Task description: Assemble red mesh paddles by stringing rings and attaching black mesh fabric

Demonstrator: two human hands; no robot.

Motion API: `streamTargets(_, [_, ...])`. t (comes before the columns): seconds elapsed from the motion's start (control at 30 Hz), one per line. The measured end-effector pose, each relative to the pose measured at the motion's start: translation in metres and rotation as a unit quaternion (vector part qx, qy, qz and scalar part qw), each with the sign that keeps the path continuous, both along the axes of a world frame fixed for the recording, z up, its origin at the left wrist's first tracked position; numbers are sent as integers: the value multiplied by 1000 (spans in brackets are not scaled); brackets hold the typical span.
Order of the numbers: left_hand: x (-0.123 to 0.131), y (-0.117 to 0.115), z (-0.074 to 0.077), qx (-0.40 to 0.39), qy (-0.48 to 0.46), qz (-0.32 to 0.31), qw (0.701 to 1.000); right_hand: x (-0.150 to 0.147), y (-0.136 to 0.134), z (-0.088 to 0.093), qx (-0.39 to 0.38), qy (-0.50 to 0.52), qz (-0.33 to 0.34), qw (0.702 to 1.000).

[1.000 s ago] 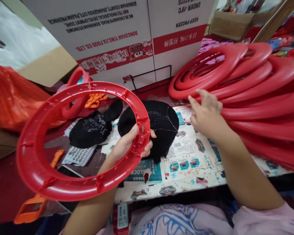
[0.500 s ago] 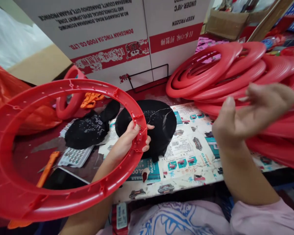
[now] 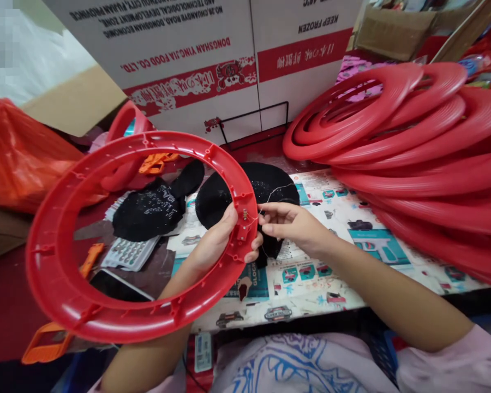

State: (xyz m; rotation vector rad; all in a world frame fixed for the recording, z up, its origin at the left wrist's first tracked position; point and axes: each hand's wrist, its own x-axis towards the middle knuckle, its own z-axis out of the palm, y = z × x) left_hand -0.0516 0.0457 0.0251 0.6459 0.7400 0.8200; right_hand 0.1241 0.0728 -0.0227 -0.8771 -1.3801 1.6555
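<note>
My left hand [image 3: 223, 237] grips the right side of a large red plastic ring [image 3: 51, 218], its ribbed inner side facing me. Small metal parts [image 3: 244, 215] sit on the ring beside my left thumb. Thumb and fingers of my right hand [image 3: 288, 221] are pinched on a thin thread [image 3: 279, 190] at the ring's right edge. Behind the ring a round black mesh piece [image 3: 265, 177] lies on the printed sheet, partly covered by my hands.
Red rings [image 3: 413, 158] are piled at the right. A white carton [image 3: 180, 33] stands at the back. Left of centre lie a black sparkly cloth [image 3: 149, 213], a white tray [image 3: 133, 254], a phone [image 3: 114, 286] and an orange tool [image 3: 45, 344].
My right hand has come from above the ring pile to the held ring's edge and closed on the thread. The ring has shifted right and sits more fully in view.
</note>
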Motion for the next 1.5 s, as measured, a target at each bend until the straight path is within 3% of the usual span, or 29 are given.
streamTargets(0.07, [-2, 0, 0, -8, -9, 0, 1000, 3, 0, 0, -5, 25, -1, 1000])
streamTargets(0.23, [-5, 2, -9, -49, -25, -105, 993, 7, -1, 6, 46, 52, -5, 998])
streamTargets(0.33, [-1, 0, -12, -73, -36, -93, 992, 13, -4, 13, 178, 7, -30, 984])
streamTargets(0.43, [6, -5, -13, -51, -36, -103, 993, 21, -5, 22, 420, -60, -53, 904])
streamTargets(0.47, [8, -7, -14, -39, -38, -113, 992, 23, -5, 24, 476, -72, -49, 875])
streamTargets(0.53, [11, -10, -17, -29, -47, -138, 989, 27, -5, 27, 523, -87, -35, 847])
streamTargets(0.63, [15, -12, -23, -32, -67, -176, 982, 31, -5, 31, 535, -127, -53, 833])
streamTargets(0.8, [16, -15, -25, -51, -68, -139, 987, 34, -5, 34, 494, -199, -104, 840])
streamTargets(1.1, [16, -21, -21, -41, 14, -169, 985, 36, -3, 33, 437, -225, -45, 870])
streamTargets(1.37, [20, -20, -20, -24, 108, -182, 977, 32, -6, 29, 509, -224, -86, 827])
streamTargets(1.5, [22, -21, -24, 24, 134, -130, 982, 28, -7, 25, 508, -248, -69, 822])
